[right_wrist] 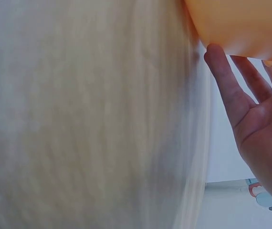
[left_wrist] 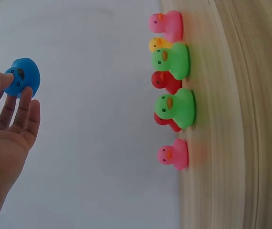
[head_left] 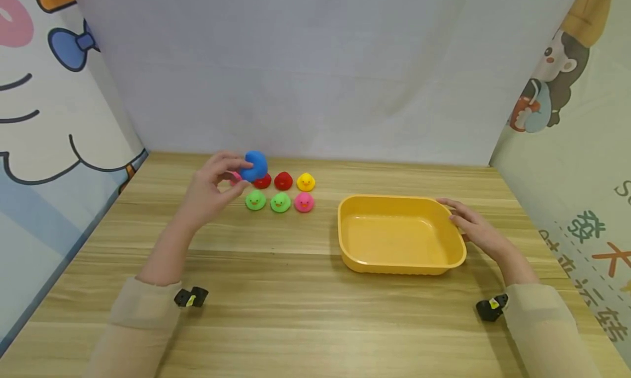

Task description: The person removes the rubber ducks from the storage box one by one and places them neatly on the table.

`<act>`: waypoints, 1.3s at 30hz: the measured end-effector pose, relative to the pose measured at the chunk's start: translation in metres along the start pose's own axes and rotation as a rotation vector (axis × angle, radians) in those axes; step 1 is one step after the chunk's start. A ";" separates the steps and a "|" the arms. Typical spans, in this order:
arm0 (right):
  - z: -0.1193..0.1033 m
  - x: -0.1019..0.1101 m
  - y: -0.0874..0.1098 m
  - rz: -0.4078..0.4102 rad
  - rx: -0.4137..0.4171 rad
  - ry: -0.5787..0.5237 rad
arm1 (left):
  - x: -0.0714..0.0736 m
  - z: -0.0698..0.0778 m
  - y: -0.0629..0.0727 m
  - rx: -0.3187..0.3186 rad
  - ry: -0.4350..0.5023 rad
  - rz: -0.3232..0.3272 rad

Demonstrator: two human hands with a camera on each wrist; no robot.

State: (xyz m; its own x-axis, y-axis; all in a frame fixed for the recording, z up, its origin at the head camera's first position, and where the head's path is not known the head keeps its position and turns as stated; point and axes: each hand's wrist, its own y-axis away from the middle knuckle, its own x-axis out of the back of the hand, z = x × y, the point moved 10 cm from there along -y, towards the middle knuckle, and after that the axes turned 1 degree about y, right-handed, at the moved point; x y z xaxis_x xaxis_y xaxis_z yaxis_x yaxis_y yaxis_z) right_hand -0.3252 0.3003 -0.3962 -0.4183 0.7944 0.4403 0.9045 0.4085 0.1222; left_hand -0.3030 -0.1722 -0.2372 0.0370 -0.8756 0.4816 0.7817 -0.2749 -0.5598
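Note:
A blue rubber duck [head_left: 253, 166] is pinched between thumb and fingertips of my left hand [head_left: 209, 189], raised above the back left of the table. In the left wrist view the blue duck's [left_wrist: 22, 78] face turns towards the camera. Below it stand two rows of small ducks: green ducks [head_left: 280, 202], a pink duck [head_left: 304, 202], red ducks [head_left: 283, 181] and a yellow duck [head_left: 306, 182]. Another pink one is partly hidden behind my left fingers. My right hand [head_left: 475, 230] holds the right side of a yellow plastic basin [head_left: 401, 269], thumb at the rim, fingers along its outer wall.
The basin stands on a wood-grain table [head_left: 296, 323], right of the ducks, with nothing inside. A pale cloth wall [head_left: 315, 76] rises behind the table. Printed panels [head_left: 591, 192] flank both sides. Black wrist cameras [head_left: 191, 297] sit at both sleeves.

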 end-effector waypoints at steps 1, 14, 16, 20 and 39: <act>0.000 0.000 0.000 0.000 0.000 0.000 | 0.001 0.000 0.001 0.005 -0.012 0.000; -0.001 -0.001 0.001 0.005 -0.002 0.003 | 0.012 -0.068 0.016 0.138 -0.116 -0.033; -0.001 -0.001 0.001 0.005 -0.003 0.005 | 0.013 -0.075 0.017 0.153 -0.137 -0.041; -0.002 -0.001 0.000 0.005 0.006 0.006 | 0.015 -0.087 0.019 0.188 -0.171 -0.060; -0.003 -0.001 -0.001 -0.002 0.015 -0.006 | 0.011 -0.125 0.026 0.302 -0.295 -0.208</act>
State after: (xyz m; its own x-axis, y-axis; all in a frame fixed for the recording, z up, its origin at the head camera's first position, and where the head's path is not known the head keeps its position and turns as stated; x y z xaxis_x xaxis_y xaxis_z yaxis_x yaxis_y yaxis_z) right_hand -0.3253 0.2973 -0.3942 -0.4204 0.7965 0.4346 0.9025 0.4164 0.1098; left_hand -0.3598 -0.2384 -0.3312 0.0016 -0.6521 0.7581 0.9360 -0.2659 -0.2307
